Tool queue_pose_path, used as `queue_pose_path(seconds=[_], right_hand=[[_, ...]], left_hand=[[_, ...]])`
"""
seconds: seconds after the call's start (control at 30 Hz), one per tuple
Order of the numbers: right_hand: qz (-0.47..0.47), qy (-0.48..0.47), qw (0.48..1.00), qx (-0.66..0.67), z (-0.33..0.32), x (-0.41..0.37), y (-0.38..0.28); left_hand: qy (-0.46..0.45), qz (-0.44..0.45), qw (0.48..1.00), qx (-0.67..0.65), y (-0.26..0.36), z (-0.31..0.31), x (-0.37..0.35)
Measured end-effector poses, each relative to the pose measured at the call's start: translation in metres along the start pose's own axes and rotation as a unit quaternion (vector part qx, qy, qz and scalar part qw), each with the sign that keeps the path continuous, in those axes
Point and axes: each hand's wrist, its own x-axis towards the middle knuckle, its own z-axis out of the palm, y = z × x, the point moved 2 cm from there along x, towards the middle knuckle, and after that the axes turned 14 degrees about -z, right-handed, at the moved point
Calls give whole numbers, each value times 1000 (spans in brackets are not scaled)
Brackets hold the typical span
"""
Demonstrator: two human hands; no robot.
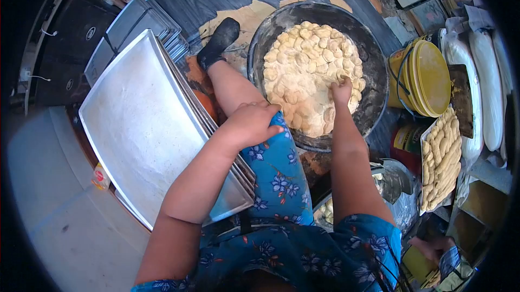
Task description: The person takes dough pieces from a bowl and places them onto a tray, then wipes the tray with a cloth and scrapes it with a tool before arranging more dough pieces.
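Note:
My right hand (341, 92) reaches into a wide dark basin (375, 105) on the floor, its fingers closed around a dough ball at the right part of the heap. Many pale, floury dough balls (319, 48) fill the basin in a rough round layer, with loose flour dusted over the middle and left. My left hand (252, 123) lies on my bent knee, thumb apart from the fingers, holding nothing. Beside that forearm leans a stack of metal baking trays (138, 135), its top tray showing a bare surface.
At right stand a yellow bucket (430, 78), a tray of shaped dough pieces (441, 159) and long plastic-wrapped rolls (486, 92). More trays (143, 29) lean by a black cabinet (65, 48) at left. Another person's hand (433, 247) shows at bottom right.

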Motion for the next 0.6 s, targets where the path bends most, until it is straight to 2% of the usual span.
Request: queue_pose_path(seconds=[0.03, 0.07, 0.1, 0.13, 0.23, 0.27, 0.4, 0.5, 0.6], right_hand=[[-90, -15, 988, -123, 5, -9, -10], [-178, -29, 953, -242, 9, -16, -17], [-261, -43, 896, -357, 14, -21, -25], [-202, -69, 916, -339, 19, -23, -35], [-168, -120, 928, -309, 24, -19, -47], [-206, -116, 931, -278, 22, -21, -52], [-199, -86, 961, -169, 0, -53, -91], [-112, -175, 978, -22, -14, -93, -138], [-115, -257, 960, -19, -5, -98, -113]], left_hand=[[-1, 0, 1000, 3, 0, 0, 0], [1, 0, 1000, 5, 1, 0, 0], [3, 1, 1000, 7, 1, 0, -1], [5, 1, 1000, 8, 2, 0, -1], [9, 5, 1000, 9, 1, 1, 0], [10, 4, 1000, 10, 1, 2, 0], [2, -6, 1000, 17, 3, -2, -1], [-2, -8, 1000, 17, 2, -1, -1], [-8, -2, 1000, 14, 1, 3, 1]])
